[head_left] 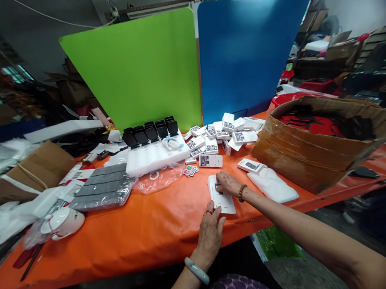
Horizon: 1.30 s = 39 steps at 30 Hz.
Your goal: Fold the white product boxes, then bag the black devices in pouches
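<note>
A flat white printed carton (227,206) lies on the orange table near its front edge, apparently on top of others like it. My left hand (210,230) has its fingertips at the carton's left edge, the thumb by its near end. Across the carton's upper part lies my right hand (229,185), fingers bent down onto it and partly hiding its print. Just beyond is a white carton (210,161) lying on its side. Right of my right hand, a small white box (250,165) with a dark picture sits beside a white foam sheet (273,185).
Many small white boxes (211,145) are heaped at the back. Black stands (151,131) and a white foam tray (156,158) are left of them. A large brown cardboard box (297,152) stands right. A white cup (66,222) and grey wrapped packet (101,188) lie left.
</note>
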Each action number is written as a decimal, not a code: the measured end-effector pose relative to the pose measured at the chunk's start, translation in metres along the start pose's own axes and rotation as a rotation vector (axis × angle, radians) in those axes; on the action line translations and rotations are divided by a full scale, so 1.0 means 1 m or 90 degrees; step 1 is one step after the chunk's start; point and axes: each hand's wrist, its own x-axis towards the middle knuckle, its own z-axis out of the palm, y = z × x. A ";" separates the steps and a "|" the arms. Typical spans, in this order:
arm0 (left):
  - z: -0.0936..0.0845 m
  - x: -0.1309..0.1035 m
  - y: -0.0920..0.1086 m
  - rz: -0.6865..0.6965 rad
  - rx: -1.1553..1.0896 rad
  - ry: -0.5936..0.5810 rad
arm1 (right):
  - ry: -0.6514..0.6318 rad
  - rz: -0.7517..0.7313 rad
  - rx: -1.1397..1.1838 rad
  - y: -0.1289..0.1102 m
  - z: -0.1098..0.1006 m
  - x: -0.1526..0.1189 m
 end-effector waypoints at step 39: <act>-0.043 -0.025 0.030 -0.252 -0.545 0.004 | 0.126 -0.047 0.485 -0.046 0.024 -0.107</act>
